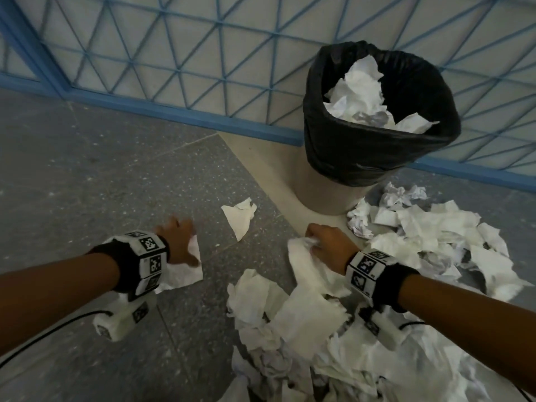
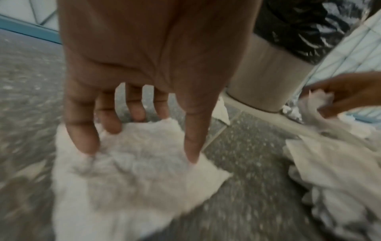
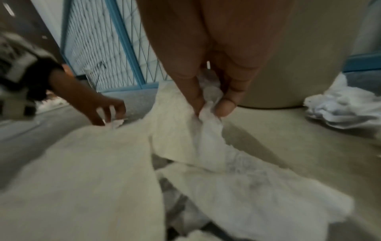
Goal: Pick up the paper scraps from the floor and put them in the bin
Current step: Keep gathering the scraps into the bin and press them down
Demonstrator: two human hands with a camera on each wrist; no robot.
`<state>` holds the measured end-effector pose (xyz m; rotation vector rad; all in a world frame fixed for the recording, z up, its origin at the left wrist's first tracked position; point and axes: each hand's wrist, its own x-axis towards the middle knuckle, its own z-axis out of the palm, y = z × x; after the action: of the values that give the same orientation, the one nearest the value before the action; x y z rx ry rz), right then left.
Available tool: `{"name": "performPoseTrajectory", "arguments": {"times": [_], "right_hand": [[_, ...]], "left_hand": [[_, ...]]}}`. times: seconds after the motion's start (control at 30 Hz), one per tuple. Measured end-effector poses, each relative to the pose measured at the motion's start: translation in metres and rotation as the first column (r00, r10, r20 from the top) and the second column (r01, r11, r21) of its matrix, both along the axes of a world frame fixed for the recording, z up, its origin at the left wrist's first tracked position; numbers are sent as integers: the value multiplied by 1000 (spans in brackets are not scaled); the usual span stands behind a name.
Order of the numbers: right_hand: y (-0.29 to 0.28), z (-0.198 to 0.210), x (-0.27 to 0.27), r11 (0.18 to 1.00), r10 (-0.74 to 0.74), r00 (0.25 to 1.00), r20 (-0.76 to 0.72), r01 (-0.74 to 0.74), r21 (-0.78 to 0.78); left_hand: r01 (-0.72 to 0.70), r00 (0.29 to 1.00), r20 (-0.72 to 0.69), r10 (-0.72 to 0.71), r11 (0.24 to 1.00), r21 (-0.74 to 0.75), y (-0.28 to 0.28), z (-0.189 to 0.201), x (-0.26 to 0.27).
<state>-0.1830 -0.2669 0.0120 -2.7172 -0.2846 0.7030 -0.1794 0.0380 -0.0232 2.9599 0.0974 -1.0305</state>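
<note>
White scraps (image 1: pixel 319 329) beside bin (image 1: pixel 333 187)

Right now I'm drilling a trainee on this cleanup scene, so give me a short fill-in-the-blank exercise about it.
1. The bin is lined with a ____ bag.
2. The right hand pinches a white paper scrap lifted off the ____.
3. The left hand touches a flat scrap with ____ fingers.
4. The lone scrap lies on the ____ floor.

Missing words: black; pile; spread; grey

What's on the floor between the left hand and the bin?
One loose paper scrap lies on the grey floor between the left hand and the bin; otherwise that stretch is bare. The head view shows it best.
</note>
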Motion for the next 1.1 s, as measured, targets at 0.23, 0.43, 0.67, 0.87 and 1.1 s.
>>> {"name": "performPoseTrajectory", "arguments": {"times": [0.23, 0.43, 0.67, 0.87, 1.1], "right_hand": [[33, 11, -15, 990, 77, 997, 8, -78, 119], [49, 8, -24, 962, 268, 962, 50, -270, 47], [66, -16, -49, 880, 461, 882, -95, -469, -80], [68, -15, -60, 840, 534, 824, -190, -543, 7], [87, -19, -66, 752, 635, 744, -206, -657, -53]], "left_hand": [[-63, 998, -46, 53, 961, -271, 1, -7, -8], [-101, 976, 92, 195, 792, -603, -16, 10, 11], [36, 938, 289, 189, 779, -626, -69, 7, 41], [267, 954, 200, -222, 934, -238, -83, -7, 30], [228, 960, 236, -147, 904, -361, -77, 1, 31]]}}
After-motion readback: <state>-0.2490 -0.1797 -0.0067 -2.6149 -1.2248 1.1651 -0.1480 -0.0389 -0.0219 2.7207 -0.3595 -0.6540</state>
